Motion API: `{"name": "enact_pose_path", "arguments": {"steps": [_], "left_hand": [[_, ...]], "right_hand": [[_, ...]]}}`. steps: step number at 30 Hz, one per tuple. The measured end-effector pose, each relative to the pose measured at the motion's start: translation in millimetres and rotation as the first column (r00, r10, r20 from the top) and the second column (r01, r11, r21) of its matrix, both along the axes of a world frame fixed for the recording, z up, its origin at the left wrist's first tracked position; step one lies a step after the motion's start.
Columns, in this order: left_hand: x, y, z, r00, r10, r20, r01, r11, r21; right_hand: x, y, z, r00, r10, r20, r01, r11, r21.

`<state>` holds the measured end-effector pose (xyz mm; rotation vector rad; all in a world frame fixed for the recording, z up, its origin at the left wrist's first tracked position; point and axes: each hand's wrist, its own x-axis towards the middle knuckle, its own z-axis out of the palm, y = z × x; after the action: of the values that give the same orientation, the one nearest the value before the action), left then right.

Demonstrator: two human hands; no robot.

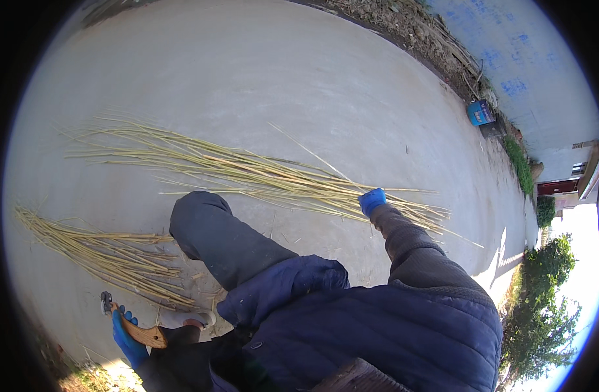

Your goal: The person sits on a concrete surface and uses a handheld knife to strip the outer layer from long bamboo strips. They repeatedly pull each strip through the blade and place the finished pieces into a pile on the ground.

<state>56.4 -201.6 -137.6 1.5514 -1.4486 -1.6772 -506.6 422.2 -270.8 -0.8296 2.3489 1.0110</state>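
My right hand (372,201), in a blue glove, reaches out to the long pile of thin yellow-green stalks (267,171) on the ground. Its fingers are closed at the pile's right part, around one or more stalks. A single thin stalk (312,153) slants up and left from near that hand, across the others. At the lower left my left hand (127,336), also blue-gloved, grips a short tool with a curved wooden handle (146,334) and a small metal head (106,303). The exact kind of tool is unclear.
A second, shorter bundle of stalks (110,258) lies left of my bent knee (204,222), near my shoe (188,319). Small broken bits lie around it on the concrete (260,72). A blue bucket (480,112) stands by the wall (541,78) at the upper right.
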Motion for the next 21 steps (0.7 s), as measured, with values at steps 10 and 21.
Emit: {"name": "enact_pose_path", "arguments": {"steps": [10, 21], "left_hand": [[-24, 18, 20, 0.985, 0.039, -0.169, -0.049, 0.997, -0.051], [-7, -13, 67, 0.903, 0.363, -0.229, -0.394, 0.913, -0.107]], "right_hand": [[-14, -184, 2, 0.970, 0.240, 0.032, -0.198, 0.862, -0.467], [33, -595, 58, 0.649, 0.746, 0.150, -0.462, 0.543, -0.702]]}}
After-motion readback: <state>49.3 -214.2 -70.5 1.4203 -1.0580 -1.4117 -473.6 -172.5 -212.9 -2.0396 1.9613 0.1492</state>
